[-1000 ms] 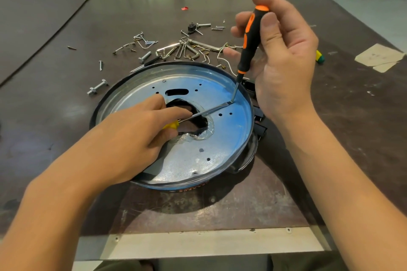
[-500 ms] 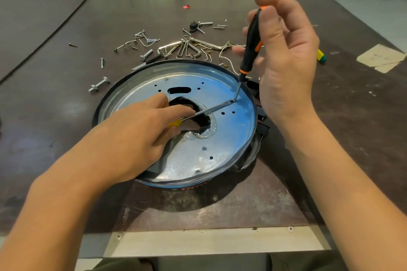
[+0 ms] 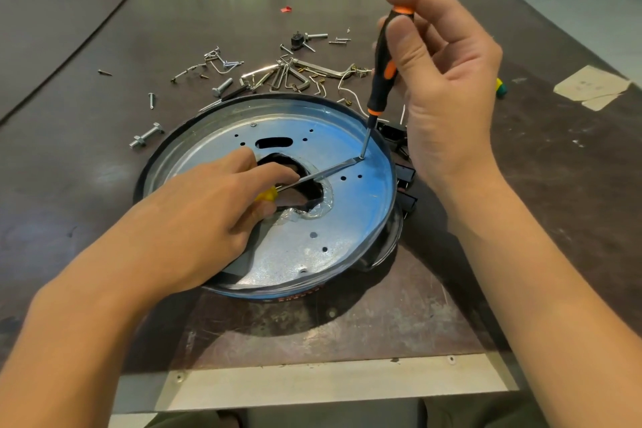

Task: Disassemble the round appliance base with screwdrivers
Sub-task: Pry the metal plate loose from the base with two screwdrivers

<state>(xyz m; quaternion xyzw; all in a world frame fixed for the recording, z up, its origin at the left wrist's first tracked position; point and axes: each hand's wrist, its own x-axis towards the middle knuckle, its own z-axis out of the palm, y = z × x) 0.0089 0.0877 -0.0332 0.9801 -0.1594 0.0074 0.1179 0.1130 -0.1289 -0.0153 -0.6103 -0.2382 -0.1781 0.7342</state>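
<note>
The round appliance base [image 3: 351, 219], a shiny metal disc with a dark rim and a ragged centre hole, lies flat on the dark table. My left hand [image 3: 194, 219] rests on the disc and grips a yellow-handled screwdriver [image 3: 265, 194]; its flat blade lies across the hole and points right. My right hand [image 3: 441, 80] holds a black-and-orange screwdriver [image 3: 382, 69] nearly upright by the top of its handle. Its tip meets the flat blade's end on the plate near the right rim.
Several loose screws, bolts, clips and wire springs [image 3: 278, 76] lie scattered behind the base. Black plastic parts [image 3: 403, 170] stick out at the base's right side. A yellow-green tool end [image 3: 500, 87] and paper scraps [image 3: 590, 87] lie far right. The table's front edge [image 3: 312, 386] is near me.
My right hand has turned on the black-and-orange handle, with its fingers shifted round it. The tip stays at the same spot. My left hand and the flat blade have barely moved.
</note>
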